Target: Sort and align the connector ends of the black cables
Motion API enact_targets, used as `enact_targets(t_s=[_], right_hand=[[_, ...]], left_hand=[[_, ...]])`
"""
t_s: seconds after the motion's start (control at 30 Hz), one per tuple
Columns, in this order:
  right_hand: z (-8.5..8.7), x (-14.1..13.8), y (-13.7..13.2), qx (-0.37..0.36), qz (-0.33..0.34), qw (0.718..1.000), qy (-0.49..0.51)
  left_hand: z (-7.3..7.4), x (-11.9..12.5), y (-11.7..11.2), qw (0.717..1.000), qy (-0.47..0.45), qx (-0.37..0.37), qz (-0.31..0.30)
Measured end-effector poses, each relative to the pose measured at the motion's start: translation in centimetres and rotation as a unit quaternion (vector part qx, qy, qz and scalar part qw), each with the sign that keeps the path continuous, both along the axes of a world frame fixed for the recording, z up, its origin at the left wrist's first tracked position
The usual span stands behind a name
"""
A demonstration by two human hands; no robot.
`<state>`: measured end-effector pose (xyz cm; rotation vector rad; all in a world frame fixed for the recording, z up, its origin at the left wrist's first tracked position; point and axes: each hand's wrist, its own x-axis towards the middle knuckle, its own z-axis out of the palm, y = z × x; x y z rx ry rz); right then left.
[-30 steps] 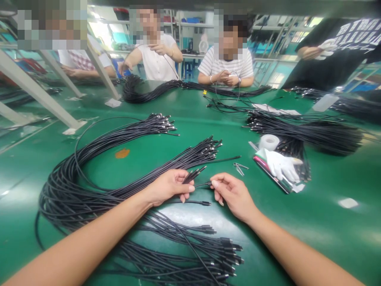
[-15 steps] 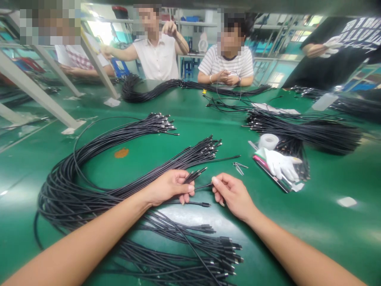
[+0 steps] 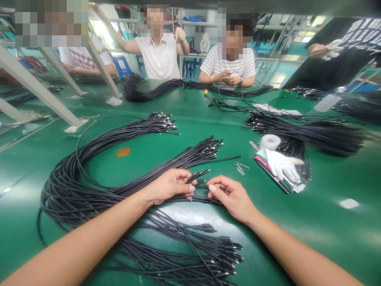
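Note:
My left hand [image 3: 175, 183] is closed around a few black cables, whose connector ends [image 3: 200, 174] stick out past its thumb and fingers toward the right. Just right of those ends is my right hand [image 3: 228, 194], its fingers loosely curled with a small gap between thumb and forefinger and nothing visible in it. Black cables [image 3: 199, 199] lie below both hands, running partly behind the right one. From the left, a large curved bundle of black cables [image 3: 68, 182] sweeps under my left forearm. Nearer me, more cable ends with connectors [image 3: 228, 250] lie fanned out.
A white glove [image 3: 282, 165], a tape roll [image 3: 270, 142] and small metal pins [image 3: 240, 167] lie to the right. Another cable bundle [image 3: 312, 129] is beyond them. Metal posts [image 3: 50, 93] stand at left. Several people are across the green table [image 3: 321, 230].
My right hand has let go of the cable it pinched and shifted slightly left. That cable appears to lie below the hands now. Across the table, a person's arm has risen.

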<state>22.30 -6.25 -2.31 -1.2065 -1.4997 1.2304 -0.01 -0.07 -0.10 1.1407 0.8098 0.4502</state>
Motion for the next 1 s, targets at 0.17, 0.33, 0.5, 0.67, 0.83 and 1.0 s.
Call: enact_targets(t_s=[0.17,0.33,0.5,0.67,0.83,1.0], right_hand=[[-0.3,-0.2,0.0,-0.009,0.006,1.0,0.002],[-0.5,-0.3,0.0,0.029,0.019,0.997,-0.065],[-0.6,-0.2,0.0,0.052,0.015,0.994,-0.096],[-0.8,-0.1,0.0,0.029,0.022,0.996,-0.077],[-0.9,-0.1,0.1,0.002,0.009,0.999,-0.051],[-0.9,-0.1,0.0,-0.002,0.001,0.999,-0.041]], left_hand=[[-0.1,0.2,-0.2,0.999,0.034,0.027,-0.007],[0.2,0.4,-0.4,0.996,0.064,0.055,-0.014],[0.1,0.4,-0.3,0.996,0.065,0.051,-0.017],[-0.2,0.3,-0.2,1.0,0.025,0.009,-0.006],[-0.7,0.1,-0.1,1.0,-0.006,-0.007,-0.019],[-0.8,0.0,0.0,1.0,-0.012,-0.004,-0.026]])
